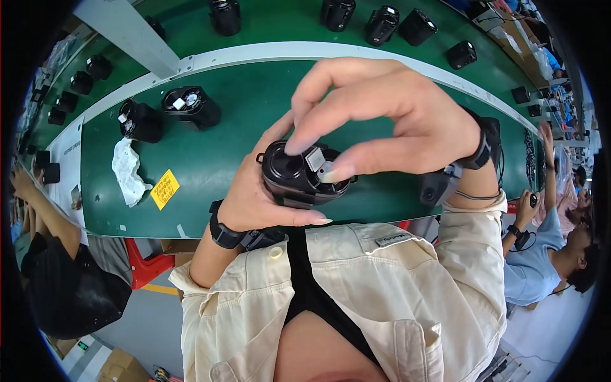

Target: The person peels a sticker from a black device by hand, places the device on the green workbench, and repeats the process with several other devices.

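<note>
My left hand (245,191) is closed round a black oval plastic housing (299,196), holding it above the green table with its top facing up. Inside the housing's top are a round dark opening and a pale square block (314,160). Over it arches my right hand (388,114), its thumb and index finger apart. The thumb tip touches a small light-coloured part (326,170) beside the block. The index fingertip is at the edge of the round opening. Anything under the fingertips is hidden.
Two similar black housings (141,121) (192,107) stand on the green table (210,204) at left, near crumpled white paper (130,172) and a yellow label (165,189). A metal rail (254,52) borders the far side; several housings (382,25) stand beyond. Co-workers (541,248) are at both sides.
</note>
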Available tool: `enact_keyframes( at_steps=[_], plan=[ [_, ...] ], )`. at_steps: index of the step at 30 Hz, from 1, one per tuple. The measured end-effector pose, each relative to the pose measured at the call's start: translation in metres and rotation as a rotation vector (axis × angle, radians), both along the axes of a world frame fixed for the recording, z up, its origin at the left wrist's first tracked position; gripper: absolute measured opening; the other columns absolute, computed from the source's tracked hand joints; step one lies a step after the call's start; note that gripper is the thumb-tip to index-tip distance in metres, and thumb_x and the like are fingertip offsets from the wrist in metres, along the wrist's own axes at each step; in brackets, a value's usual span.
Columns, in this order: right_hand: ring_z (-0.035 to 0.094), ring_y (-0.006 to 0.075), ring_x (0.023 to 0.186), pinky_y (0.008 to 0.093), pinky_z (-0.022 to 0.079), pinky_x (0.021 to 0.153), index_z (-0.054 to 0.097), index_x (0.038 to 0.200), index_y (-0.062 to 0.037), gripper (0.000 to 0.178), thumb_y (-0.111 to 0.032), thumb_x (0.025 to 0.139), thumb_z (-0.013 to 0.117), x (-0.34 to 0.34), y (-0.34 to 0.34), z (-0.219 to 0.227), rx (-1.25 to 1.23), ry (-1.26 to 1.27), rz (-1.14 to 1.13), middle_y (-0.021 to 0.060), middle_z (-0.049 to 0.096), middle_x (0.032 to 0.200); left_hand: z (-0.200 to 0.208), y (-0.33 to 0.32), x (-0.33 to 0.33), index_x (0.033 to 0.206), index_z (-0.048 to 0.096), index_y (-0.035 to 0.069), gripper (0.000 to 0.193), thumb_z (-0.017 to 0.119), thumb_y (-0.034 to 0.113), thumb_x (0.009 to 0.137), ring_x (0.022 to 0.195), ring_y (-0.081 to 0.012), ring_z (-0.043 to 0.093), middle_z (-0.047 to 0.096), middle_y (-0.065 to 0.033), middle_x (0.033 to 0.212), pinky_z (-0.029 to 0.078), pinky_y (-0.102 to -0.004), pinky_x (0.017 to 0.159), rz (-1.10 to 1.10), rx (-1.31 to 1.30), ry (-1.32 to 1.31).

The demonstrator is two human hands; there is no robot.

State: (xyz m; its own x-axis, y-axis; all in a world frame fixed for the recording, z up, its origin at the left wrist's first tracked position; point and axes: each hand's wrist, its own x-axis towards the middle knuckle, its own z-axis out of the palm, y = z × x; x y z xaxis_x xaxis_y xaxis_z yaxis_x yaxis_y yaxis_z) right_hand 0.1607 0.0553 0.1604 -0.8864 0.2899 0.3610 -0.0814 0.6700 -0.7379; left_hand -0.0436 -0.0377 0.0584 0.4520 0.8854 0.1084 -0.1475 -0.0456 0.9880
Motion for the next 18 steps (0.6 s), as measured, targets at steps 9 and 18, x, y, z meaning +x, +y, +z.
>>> enact_keyframes(
  at_steps=[9, 18],
  plan=[
    [0.057, 0.0111, 0.072, 0.0244, 0.044, 0.064, 0.065, 0.080, -0.0007, 0.010, -0.005, 0.079, 0.075, -0.010, -0.022, -0.003, -0.183, -0.136, -0.442, 0.0031, 0.061, 0.079, -0.009, -0.003, 0.017, 0.139, 0.036, 0.000, 0.101, 0.092, 0.018, 0.057, 0.104, -0.0205, 0.061, 0.060, -0.0127, 0.116, 0.050, -0.0314, 0.088, 0.360, 0.119, 0.061],
    [0.054, 0.0060, 0.072, 0.0217, 0.041, 0.058, 0.064, 0.074, 0.0002, 0.011, -0.002, 0.083, 0.071, -0.031, -0.043, -0.050, -0.379, 0.238, -0.790, 0.0026, 0.059, 0.076, -0.021, -0.001, 0.028, 0.122, 0.051, 0.001, 0.073, 0.089, 0.017, 0.062, 0.089, -0.0291, 0.064, 0.061, -0.0151, 0.108, 0.053, -0.0350, 0.074, 0.942, 0.555, 0.554]
  ],
)
